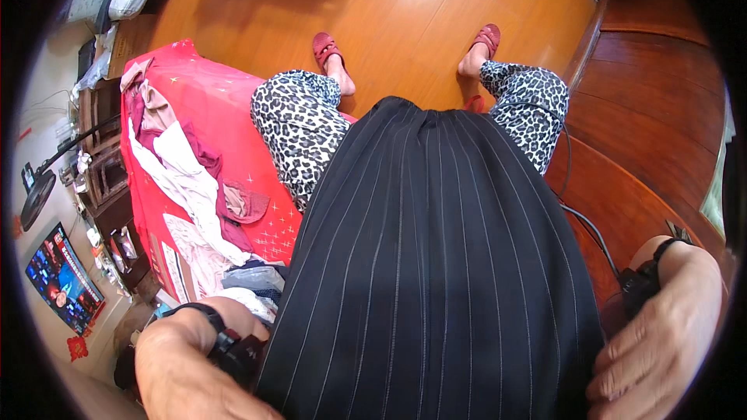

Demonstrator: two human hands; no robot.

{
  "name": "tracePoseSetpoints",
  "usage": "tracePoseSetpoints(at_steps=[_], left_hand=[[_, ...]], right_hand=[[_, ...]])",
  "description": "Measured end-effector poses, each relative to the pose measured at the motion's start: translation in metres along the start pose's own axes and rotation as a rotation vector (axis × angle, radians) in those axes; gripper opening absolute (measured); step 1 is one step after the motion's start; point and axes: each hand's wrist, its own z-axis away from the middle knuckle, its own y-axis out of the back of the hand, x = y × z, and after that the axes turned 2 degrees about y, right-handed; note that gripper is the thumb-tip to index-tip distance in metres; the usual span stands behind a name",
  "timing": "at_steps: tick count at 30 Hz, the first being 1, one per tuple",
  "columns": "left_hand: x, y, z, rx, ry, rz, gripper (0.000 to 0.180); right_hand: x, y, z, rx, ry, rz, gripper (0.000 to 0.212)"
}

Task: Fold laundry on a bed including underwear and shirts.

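- Filling the head view, the black striped garment [424, 264] drapes over the lap, gathered end away from the body, probably so its length lies flat.
- Left hand [204, 369] is down at the near left edge, fingers cut off by the frame; no telling whether they grip.
- Right hand [661, 338] curls at the opposite edge, grip unclear too; that wide spacing likely helps spread the cloth.
- Over left, clothes [183, 171] lie loosely on the red surface [226, 101], seemingly for easy reach.

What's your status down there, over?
Left hand, right hand: flanking black striped garment, grips unclear. Garment: spread out, narrow end away. Loose clothes: left, on red cloth.
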Motion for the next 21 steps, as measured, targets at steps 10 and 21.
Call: tracePoseSetpoints(at_steps=[10, 21], left_hand=[[-0.081, -0.036, 0.095, 0.982, 0.631, -0.074, 0.022], [-0.253, -0.039, 0.151, 0.936, 0.849, -0.202, 0.049]], right_hand=[[0.112, 0.014, 0.060, 0.747, -0.558, 0.325, 0.027], [0.216, -0.036, 0.078, 1.124, -0.888, 0.641, 0.046]])
